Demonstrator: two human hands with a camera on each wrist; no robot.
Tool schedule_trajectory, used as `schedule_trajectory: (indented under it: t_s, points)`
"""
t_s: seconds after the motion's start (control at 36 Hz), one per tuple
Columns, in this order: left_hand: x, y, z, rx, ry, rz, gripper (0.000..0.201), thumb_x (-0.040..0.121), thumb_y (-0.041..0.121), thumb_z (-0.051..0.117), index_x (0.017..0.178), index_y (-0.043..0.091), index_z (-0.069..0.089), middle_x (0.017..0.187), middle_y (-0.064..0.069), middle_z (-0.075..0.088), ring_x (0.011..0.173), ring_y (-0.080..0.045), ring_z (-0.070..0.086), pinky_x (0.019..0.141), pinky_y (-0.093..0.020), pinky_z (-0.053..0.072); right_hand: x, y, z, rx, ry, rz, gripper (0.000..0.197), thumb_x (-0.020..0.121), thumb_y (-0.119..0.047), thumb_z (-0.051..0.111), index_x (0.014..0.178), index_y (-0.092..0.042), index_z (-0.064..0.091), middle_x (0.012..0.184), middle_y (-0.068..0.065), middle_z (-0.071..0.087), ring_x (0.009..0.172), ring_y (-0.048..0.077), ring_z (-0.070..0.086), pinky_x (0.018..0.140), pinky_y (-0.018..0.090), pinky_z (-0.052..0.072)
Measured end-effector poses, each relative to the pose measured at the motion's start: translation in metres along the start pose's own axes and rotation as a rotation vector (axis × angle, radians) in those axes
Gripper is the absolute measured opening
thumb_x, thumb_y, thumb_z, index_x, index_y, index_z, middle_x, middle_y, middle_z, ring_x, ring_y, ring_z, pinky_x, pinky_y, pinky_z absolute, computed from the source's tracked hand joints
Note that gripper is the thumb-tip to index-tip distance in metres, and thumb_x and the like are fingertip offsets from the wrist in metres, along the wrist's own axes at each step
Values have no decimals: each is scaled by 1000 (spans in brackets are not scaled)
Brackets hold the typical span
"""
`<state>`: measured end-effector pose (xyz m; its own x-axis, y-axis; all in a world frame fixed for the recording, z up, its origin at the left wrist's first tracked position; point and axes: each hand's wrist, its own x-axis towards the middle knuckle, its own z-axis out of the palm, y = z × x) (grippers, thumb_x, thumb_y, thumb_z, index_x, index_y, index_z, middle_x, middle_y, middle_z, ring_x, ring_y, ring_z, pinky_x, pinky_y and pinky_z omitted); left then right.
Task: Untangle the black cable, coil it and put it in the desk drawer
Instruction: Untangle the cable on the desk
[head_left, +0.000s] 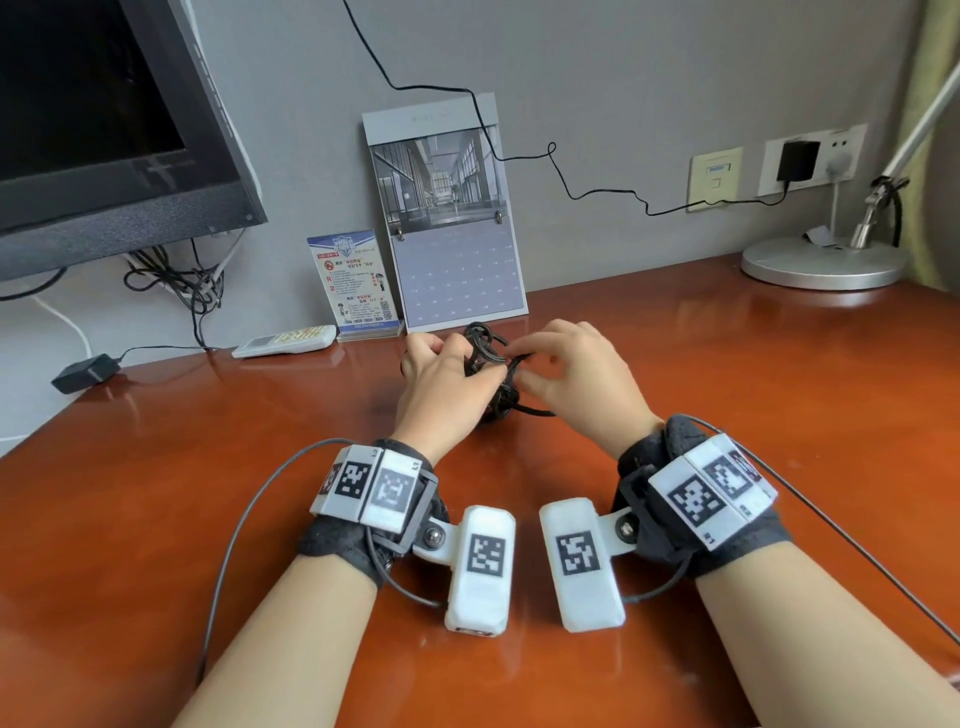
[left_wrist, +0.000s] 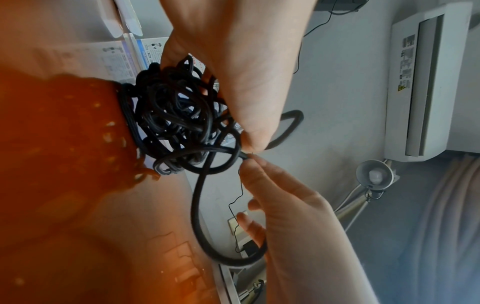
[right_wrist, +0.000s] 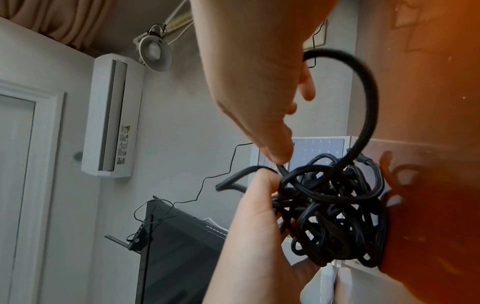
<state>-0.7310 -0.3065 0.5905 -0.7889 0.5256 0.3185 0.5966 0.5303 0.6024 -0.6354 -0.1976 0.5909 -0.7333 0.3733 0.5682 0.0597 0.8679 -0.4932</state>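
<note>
The black cable (head_left: 485, 358) is a tight tangle of loops on the red-brown desk (head_left: 727, 395), just in front of the calendar. My left hand (head_left: 457, 364) grips the tangle from the left, its thumb pressing a strand at the top. My right hand (head_left: 524, 366) meets it from the right and pinches a strand with curled fingers. In the left wrist view one long loop of the cable (left_wrist: 200, 216) hangs free below the knot (left_wrist: 176, 119). The right wrist view shows the tangle (right_wrist: 335, 216) against the desk and a free loop arching over it. No drawer is in view.
A monitor (head_left: 104, 130) stands at the back left, with a power adapter (head_left: 85, 371) and a white remote (head_left: 283, 340) on the desk near it. A leaflet card (head_left: 356, 280) and calendar (head_left: 452, 234) lean on the wall. A lamp base (head_left: 821, 262) sits at the back right.
</note>
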Motion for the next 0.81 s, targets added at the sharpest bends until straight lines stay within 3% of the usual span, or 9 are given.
schedule_trajectory:
  t_s: [0.08, 0.17, 0.28, 0.39, 0.44, 0.5, 0.56, 0.67, 0.81]
  points:
    - [-2, 1, -1, 7, -9, 3, 17, 85, 38, 52, 84, 23, 45, 104, 2, 26, 115, -17, 32, 95, -30, 34, -1, 1, -1, 47, 50, 68, 10, 83, -20, 65, 89, -24, 72, 92, -11, 59, 99, 16, 53, 76, 31, 43]
    - [-2, 2, -2, -10, 0, -15, 17, 86, 38, 50, 78, 25, 42, 105, 1, 28, 113, -17, 34, 94, -29, 34, -1, 1, 0, 42, 119, 136, 6, 84, -19, 60, 80, -23, 62, 94, -10, 55, 93, 15, 55, 70, 29, 37]
    - [-1, -1, -4, -27, 19, -38, 18, 87, 38, 50, 89, 20, 49, 109, 1, 28, 106, -14, 32, 91, -27, 31, 5, 8, -5, 307, 351, 338, 10, 87, -14, 53, 77, -15, 51, 103, 7, 57, 87, 19, 53, 78, 29, 40]
    - [0, -2, -3, -22, 17, -49, 23, 87, 39, 49, 96, 18, 50, 109, 0, 28, 107, -15, 31, 90, -26, 29, 8, 17, -4, 578, 465, 562, 12, 84, -14, 48, 74, -20, 50, 106, 12, 55, 90, 30, 60, 85, 49, 51]
    - [0, -1, -3, -23, 13, -51, 22, 87, 40, 49, 95, 19, 49, 109, 1, 27, 109, -15, 31, 88, -26, 29, 8, 17, -5, 573, 476, 600, 12, 84, -15, 48, 73, -20, 49, 106, 10, 55, 89, 30, 59, 85, 46, 50]
    - [-1, -1, -2, -21, 14, -46, 22, 87, 40, 50, 97, 20, 50, 108, 1, 26, 109, -14, 30, 88, -25, 29, 7, 17, -8, 442, 459, 541, 14, 87, -14, 49, 73, -16, 49, 103, 4, 51, 86, 23, 53, 77, 35, 44]
    - [-3, -1, -1, -21, 24, -29, 23, 86, 39, 52, 98, 19, 50, 108, 1, 26, 110, -14, 29, 87, -24, 28, 5, 17, -12, 199, 450, 391, 9, 87, -13, 51, 79, -10, 54, 102, 5, 48, 93, 22, 46, 70, 31, 36]
    - [-4, -1, 2, -9, 37, 0, 21, 86, 37, 56, 93, 19, 47, 107, 1, 25, 106, -12, 24, 84, -23, 26, 2, 14, -14, -27, 335, 143, 29, 75, -13, 43, 88, -5, 67, 110, 12, 55, 102, 35, 46, 80, 47, 46]
    - [-5, 0, 3, -22, 51, 1, 22, 86, 38, 57, 94, 19, 49, 106, 1, 26, 110, -15, 27, 84, -23, 28, 2, 13, -14, -233, 149, -148, 48, 64, -5, 52, 104, -21, 72, 126, 10, 56, 121, 35, 44, 100, 65, 28]
